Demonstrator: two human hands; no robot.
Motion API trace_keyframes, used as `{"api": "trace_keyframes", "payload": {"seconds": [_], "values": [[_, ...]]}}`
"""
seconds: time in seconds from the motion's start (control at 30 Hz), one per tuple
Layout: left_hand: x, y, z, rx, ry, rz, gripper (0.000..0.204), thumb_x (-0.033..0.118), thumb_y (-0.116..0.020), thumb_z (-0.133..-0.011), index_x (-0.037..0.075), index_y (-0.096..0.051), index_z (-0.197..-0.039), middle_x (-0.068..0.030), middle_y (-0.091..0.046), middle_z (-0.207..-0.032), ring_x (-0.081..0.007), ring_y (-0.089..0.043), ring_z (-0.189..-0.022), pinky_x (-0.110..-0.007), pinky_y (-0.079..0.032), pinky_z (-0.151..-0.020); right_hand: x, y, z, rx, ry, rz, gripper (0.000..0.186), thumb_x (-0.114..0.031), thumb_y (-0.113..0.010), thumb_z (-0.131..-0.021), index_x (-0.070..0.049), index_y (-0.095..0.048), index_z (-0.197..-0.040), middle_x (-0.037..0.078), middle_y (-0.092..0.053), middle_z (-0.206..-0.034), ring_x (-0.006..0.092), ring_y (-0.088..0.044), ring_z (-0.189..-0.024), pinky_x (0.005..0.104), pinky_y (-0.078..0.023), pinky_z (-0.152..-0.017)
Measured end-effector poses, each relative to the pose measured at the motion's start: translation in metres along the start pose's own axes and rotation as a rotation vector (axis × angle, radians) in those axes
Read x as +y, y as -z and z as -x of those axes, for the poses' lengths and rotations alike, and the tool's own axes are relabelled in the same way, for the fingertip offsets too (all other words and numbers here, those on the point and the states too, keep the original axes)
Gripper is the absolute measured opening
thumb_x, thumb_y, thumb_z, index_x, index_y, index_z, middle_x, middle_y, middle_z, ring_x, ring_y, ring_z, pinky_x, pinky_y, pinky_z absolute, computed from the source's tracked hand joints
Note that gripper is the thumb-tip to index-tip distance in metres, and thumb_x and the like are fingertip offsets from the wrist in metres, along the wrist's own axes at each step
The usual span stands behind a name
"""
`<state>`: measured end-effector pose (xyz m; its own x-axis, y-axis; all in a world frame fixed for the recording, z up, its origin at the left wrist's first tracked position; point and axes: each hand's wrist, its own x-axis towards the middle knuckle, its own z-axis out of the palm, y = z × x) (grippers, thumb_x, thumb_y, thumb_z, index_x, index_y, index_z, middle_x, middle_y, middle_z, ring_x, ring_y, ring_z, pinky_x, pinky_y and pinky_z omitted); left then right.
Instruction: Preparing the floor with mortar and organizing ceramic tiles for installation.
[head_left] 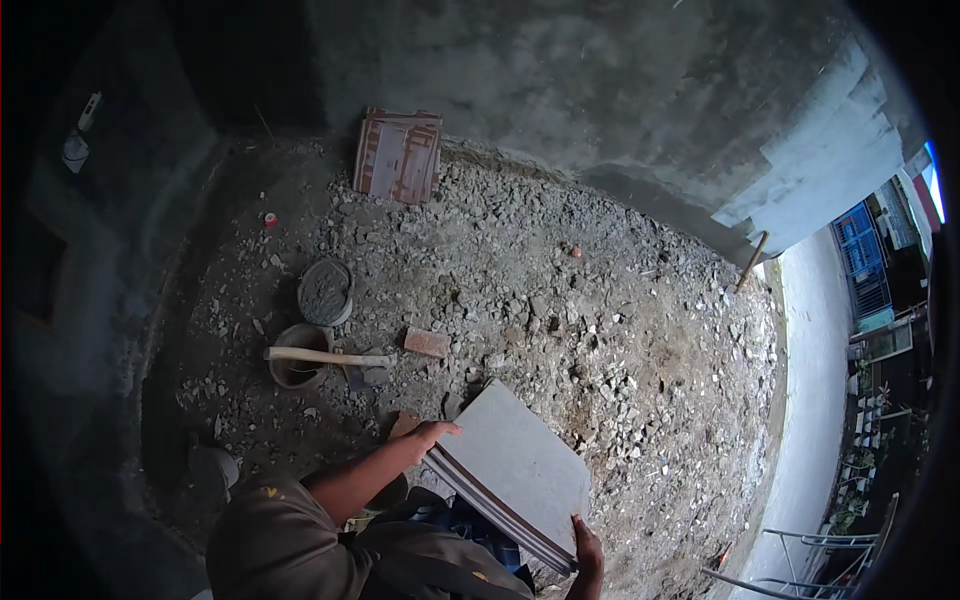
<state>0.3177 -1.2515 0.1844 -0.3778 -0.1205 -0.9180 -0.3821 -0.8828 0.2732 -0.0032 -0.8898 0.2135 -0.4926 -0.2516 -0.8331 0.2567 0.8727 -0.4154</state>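
Observation:
Both hands grip a stack of several large, flat, pale grey square tiles [522,465], held tilted in front of my body. My left hand [432,438] is closed on the stack's upper left edge, its thumb and fingertips at the top face. At the lower right corner, my right hand [588,546] holds the same stack, thumb on top and most fingers hidden. Layered edges of the tiles show along the side toward me. Just beyond my left hand lie a wooden-handled tool [325,356] and a reddish brick [427,342].
Broken rubble [600,320] covers the ground. A bucket of wet grey mortar [326,292] stands left, beside another bucket [293,374] under the tool's handle. A brown-and-white pack [398,157] leans on the far wall [560,80]. A stick [752,262] rises near the pale path [808,330] at right.

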Motion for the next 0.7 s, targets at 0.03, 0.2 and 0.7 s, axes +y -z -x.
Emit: {"api": "trace_keyframes", "payload": {"seconds": [0.03,0.2,0.7], "values": [[0.036,0.012,-0.009,0.003,-0.011,0.021,0.090,0.052,-0.076,-0.066,0.013,-0.051,-0.143,-0.0158,-0.035,-0.156,-0.0330,-0.031,-0.142,-0.056,-0.024,-0.112,-0.048,-0.004,-0.023,-0.022,0.085,0.114,0.063,-0.051,-0.058,-0.097,0.001,-0.062,-0.132,0.013,-0.065,-0.130,0.0208,-0.059,-0.120,0.0303,-0.043,-0.102],[0.164,0.081,-0.054,0.234,-0.052,0.218,0.062,0.041,-0.076,-0.070,0.012,-0.063,-0.124,-0.0111,-0.065,-0.122,-0.0302,-0.060,-0.112,-0.047,-0.048,-0.095,-0.260,-0.065,-0.130,-0.144,0.249,0.345,0.076,-0.067,-0.051,-0.093,-0.004,-0.062,-0.133,0.018,-0.067,-0.123,0.0242,-0.060,-0.114,0.0364,-0.044,-0.098],[0.464,0.501,-0.133,0.330,-0.132,0.730,0.057,0.035,-0.081,-0.069,0.016,-0.065,-0.120,-0.0053,-0.065,-0.122,-0.0266,-0.057,-0.116,-0.048,-0.047,-0.097,-0.690,-0.498,-0.415,-0.388,0.167,0.606,0.081,-0.073,-0.055,-0.088,0.000,-0.070,-0.119,0.017,-0.071,-0.111,0.0231,-0.063,-0.108,0.0354,-0.045,-0.095]]}}
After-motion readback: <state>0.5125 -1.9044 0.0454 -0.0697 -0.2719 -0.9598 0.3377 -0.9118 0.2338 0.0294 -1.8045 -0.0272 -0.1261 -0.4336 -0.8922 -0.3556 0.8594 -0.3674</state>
